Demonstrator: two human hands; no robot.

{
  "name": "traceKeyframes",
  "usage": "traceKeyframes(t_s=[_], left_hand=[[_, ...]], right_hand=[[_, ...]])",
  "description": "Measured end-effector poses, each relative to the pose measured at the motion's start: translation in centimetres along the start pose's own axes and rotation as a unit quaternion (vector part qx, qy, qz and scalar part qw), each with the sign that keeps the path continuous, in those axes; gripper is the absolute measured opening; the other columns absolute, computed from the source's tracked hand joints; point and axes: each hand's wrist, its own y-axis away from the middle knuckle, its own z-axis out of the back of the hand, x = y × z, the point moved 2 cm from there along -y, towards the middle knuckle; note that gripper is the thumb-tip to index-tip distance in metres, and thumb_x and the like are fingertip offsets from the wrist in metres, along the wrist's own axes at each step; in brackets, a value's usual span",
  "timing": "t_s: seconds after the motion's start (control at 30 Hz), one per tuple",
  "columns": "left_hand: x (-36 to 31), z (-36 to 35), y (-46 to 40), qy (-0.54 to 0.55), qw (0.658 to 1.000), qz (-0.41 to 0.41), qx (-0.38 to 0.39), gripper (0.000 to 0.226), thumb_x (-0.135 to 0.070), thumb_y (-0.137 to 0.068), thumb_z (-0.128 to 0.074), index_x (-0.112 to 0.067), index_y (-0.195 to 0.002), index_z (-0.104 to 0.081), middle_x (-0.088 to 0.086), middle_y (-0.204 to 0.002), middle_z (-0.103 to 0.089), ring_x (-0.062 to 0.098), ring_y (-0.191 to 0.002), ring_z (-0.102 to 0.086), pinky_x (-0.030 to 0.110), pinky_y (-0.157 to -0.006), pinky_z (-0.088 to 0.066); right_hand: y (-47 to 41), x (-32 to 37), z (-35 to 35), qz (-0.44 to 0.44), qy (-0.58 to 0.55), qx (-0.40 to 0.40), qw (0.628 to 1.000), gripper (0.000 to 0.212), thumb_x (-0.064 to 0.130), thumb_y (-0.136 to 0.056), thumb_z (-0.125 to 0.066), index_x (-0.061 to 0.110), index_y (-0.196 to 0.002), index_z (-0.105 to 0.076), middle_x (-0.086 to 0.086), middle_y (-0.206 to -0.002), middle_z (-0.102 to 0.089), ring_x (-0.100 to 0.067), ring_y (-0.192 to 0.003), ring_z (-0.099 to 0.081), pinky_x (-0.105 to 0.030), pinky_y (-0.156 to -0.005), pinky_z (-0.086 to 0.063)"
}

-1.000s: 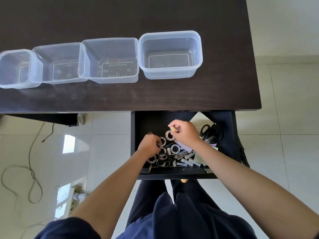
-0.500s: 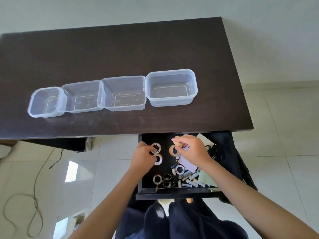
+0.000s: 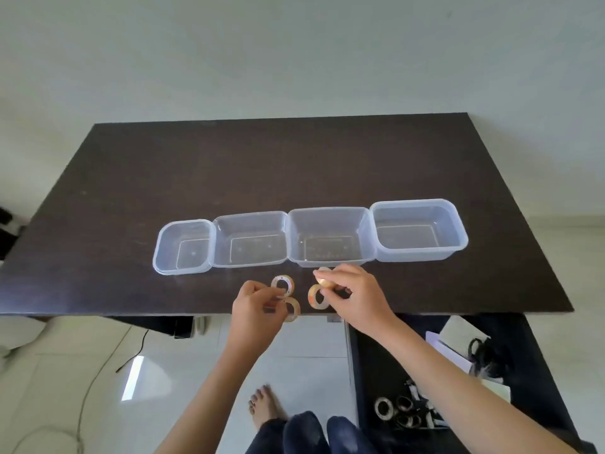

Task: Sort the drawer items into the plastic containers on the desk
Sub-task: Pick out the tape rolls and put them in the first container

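Observation:
Four clear plastic containers stand in a row on the dark desk (image 3: pixel 131 198): the leftmost (image 3: pixel 183 246), a second (image 3: pixel 250 239), a third (image 3: pixel 330 236) and the rightmost (image 3: pixel 420 229). My left hand (image 3: pixel 257 309) holds two tape rolls (image 3: pixel 284 285) over the desk's front edge. My right hand (image 3: pixel 355 294) pinches two more tape rolls (image 3: pixel 317 296) just in front of the third container. The open drawer (image 3: pixel 370 371) sits at the lower right with several tape rolls (image 3: pixel 397 412), scissors (image 3: pixel 484 352) and papers (image 3: pixel 455 345) inside.
A pale wall rises behind the desk. Tiled floor lies below, with a cable (image 3: pixel 88 391) at the left. My bare foot (image 3: pixel 263 404) and dark trouser legs (image 3: pixel 314 430) show at the bottom centre.
Both hands have lifted out of the drawer with tape rolls and moved up over the desk's front edge. The view has tilted upward, so the containers sit lower in frame.

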Motion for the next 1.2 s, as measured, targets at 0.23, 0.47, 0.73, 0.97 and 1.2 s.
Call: traceKeyframes(t_s=[0.23,0.47,0.73,0.97,1.2], left_hand=[[5.5,10.8,-6.6,0.001,0.998,-0.003,-0.061,0.023,-0.007,-0.078,-0.072,-0.014,-0.1,-0.074,0.001,-0.096,-0.057,0.003,-0.074,-0.061,0.007,-0.071,-0.046],[10.6,16.1,-12.8,-0.065,0.997,0.01,-0.039,0.026,-0.01,-0.08,-0.067,-0.012,-0.106,-0.072,0.002,-0.099,-0.054,0.011,-0.076,-0.06,0.021,-0.074,-0.043],[14.1,15.6,-15.1,-0.108,0.993,0.002,0.051,0.027,-0.012,-0.084,-0.064,-0.015,-0.11,-0.071,0.008,-0.105,-0.058,0.022,-0.089,-0.063,0.034,-0.083,-0.052],[14.0,15.5,-13.3,-0.08,0.997,0.0,-0.01,0.028,-0.024,-0.086,-0.064,-0.018,-0.113,-0.067,0.0,-0.109,-0.058,0.022,-0.096,-0.059,0.034,-0.079,-0.049],[9.8,11.6,-7.7,0.011,0.992,-0.115,-0.051,0.013,-0.017,-0.083,-0.068,-0.012,-0.094,-0.07,-0.001,-0.094,-0.062,0.016,-0.076,-0.061,0.029,-0.063,-0.051]], right_hand=[[-8.4,7.5,-8.5,0.032,0.0,-0.017,0.999,0.034,0.009,-0.081,-0.069,0.021,-0.113,-0.07,0.006,-0.088,-0.064,-0.014,-0.081,-0.057,-0.027,-0.071,-0.052],[-14.8,11.6,-15.8,0.003,0.022,0.038,0.999,0.034,0.012,-0.085,-0.063,0.021,-0.118,-0.064,0.001,-0.105,-0.066,-0.016,-0.097,-0.056,-0.033,-0.084,-0.05],[-17.0,12.4,-20.3,-0.03,0.098,0.112,0.988,0.033,0.018,-0.088,-0.059,0.024,-0.12,-0.059,0.001,-0.115,-0.065,-0.02,-0.107,-0.057,-0.037,-0.086,-0.05],[-15.5,11.8,-18.9,-0.02,0.101,0.088,0.991,0.029,0.013,-0.088,-0.061,0.022,-0.116,-0.064,0.002,-0.117,-0.062,-0.016,-0.104,-0.055,-0.034,-0.087,-0.049],[-7.7,8.7,-13.2,-0.035,0.074,0.027,0.996,0.022,0.012,-0.084,-0.067,0.02,-0.104,-0.07,0.008,-0.097,-0.066,-0.008,-0.085,-0.062,-0.032,-0.077,-0.055]])
